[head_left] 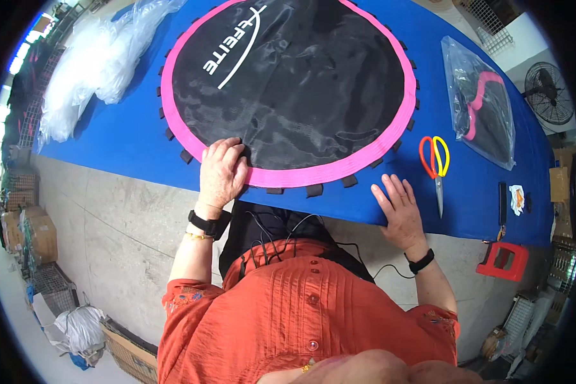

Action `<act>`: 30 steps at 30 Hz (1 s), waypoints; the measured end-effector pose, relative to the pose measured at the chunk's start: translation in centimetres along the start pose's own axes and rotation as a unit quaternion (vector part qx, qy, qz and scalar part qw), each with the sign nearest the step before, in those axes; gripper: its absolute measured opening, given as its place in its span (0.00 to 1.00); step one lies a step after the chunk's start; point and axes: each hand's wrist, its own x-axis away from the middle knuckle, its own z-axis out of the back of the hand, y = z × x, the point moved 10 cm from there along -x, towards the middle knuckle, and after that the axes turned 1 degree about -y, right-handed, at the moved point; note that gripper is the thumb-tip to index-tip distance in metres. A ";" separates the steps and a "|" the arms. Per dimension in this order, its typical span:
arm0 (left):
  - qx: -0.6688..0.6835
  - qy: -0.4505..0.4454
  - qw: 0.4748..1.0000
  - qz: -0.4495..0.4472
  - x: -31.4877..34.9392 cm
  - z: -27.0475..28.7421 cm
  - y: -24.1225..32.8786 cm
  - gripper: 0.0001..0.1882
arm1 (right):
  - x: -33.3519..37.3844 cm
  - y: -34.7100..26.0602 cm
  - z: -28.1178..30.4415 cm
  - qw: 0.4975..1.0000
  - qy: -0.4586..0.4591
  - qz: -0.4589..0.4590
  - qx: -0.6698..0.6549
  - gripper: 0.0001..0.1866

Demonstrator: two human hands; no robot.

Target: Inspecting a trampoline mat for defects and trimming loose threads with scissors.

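Left hand: on pink mat rim, centre-left; can't tell if gripping
Right hand: apart, loose, near table edge
Room: gap rightward to scissors

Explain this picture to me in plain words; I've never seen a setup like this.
There is no machine here, just a person working bare-handed. The single picture comes from a wide fisheye camera on the person's head, looking down, so straight edges bend near the rim and picture left is the person's left.

On the blue work surface lies a round black mat with a pink border and small dark tabs around it. Clear plastic is heaped at the far left; scissors and a clear bag with black and pink material are on the right.

The left hand is on the mat's near edge; whether it grips is unclear. The right hand is open, holding nothing visible, near the surface's front edge.
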 end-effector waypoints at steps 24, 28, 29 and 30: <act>-0.010 -0.058 0.998 -0.019 -0.4 -1.7 0.4 0.25 | -0.3 1.1 0.0 0.998 -0.022 -0.055 0.001 0.53; -0.036 -0.076 0.996 -0.020 -0.1 -1.6 0.3 0.25 | -0.2 0.6 0.1 0.999 -0.029 -0.030 -0.025 0.53; -0.034 -0.082 0.996 -0.022 -0.2 -1.9 0.3 0.26 | 0.0 0.4 0.3 0.999 -0.026 -0.028 -0.030 0.53; -0.031 -0.086 0.995 -0.026 -0.5 -2.2 0.5 0.26 | 0.3 0.7 0.3 0.998 -0.029 -0.044 -0.023 0.53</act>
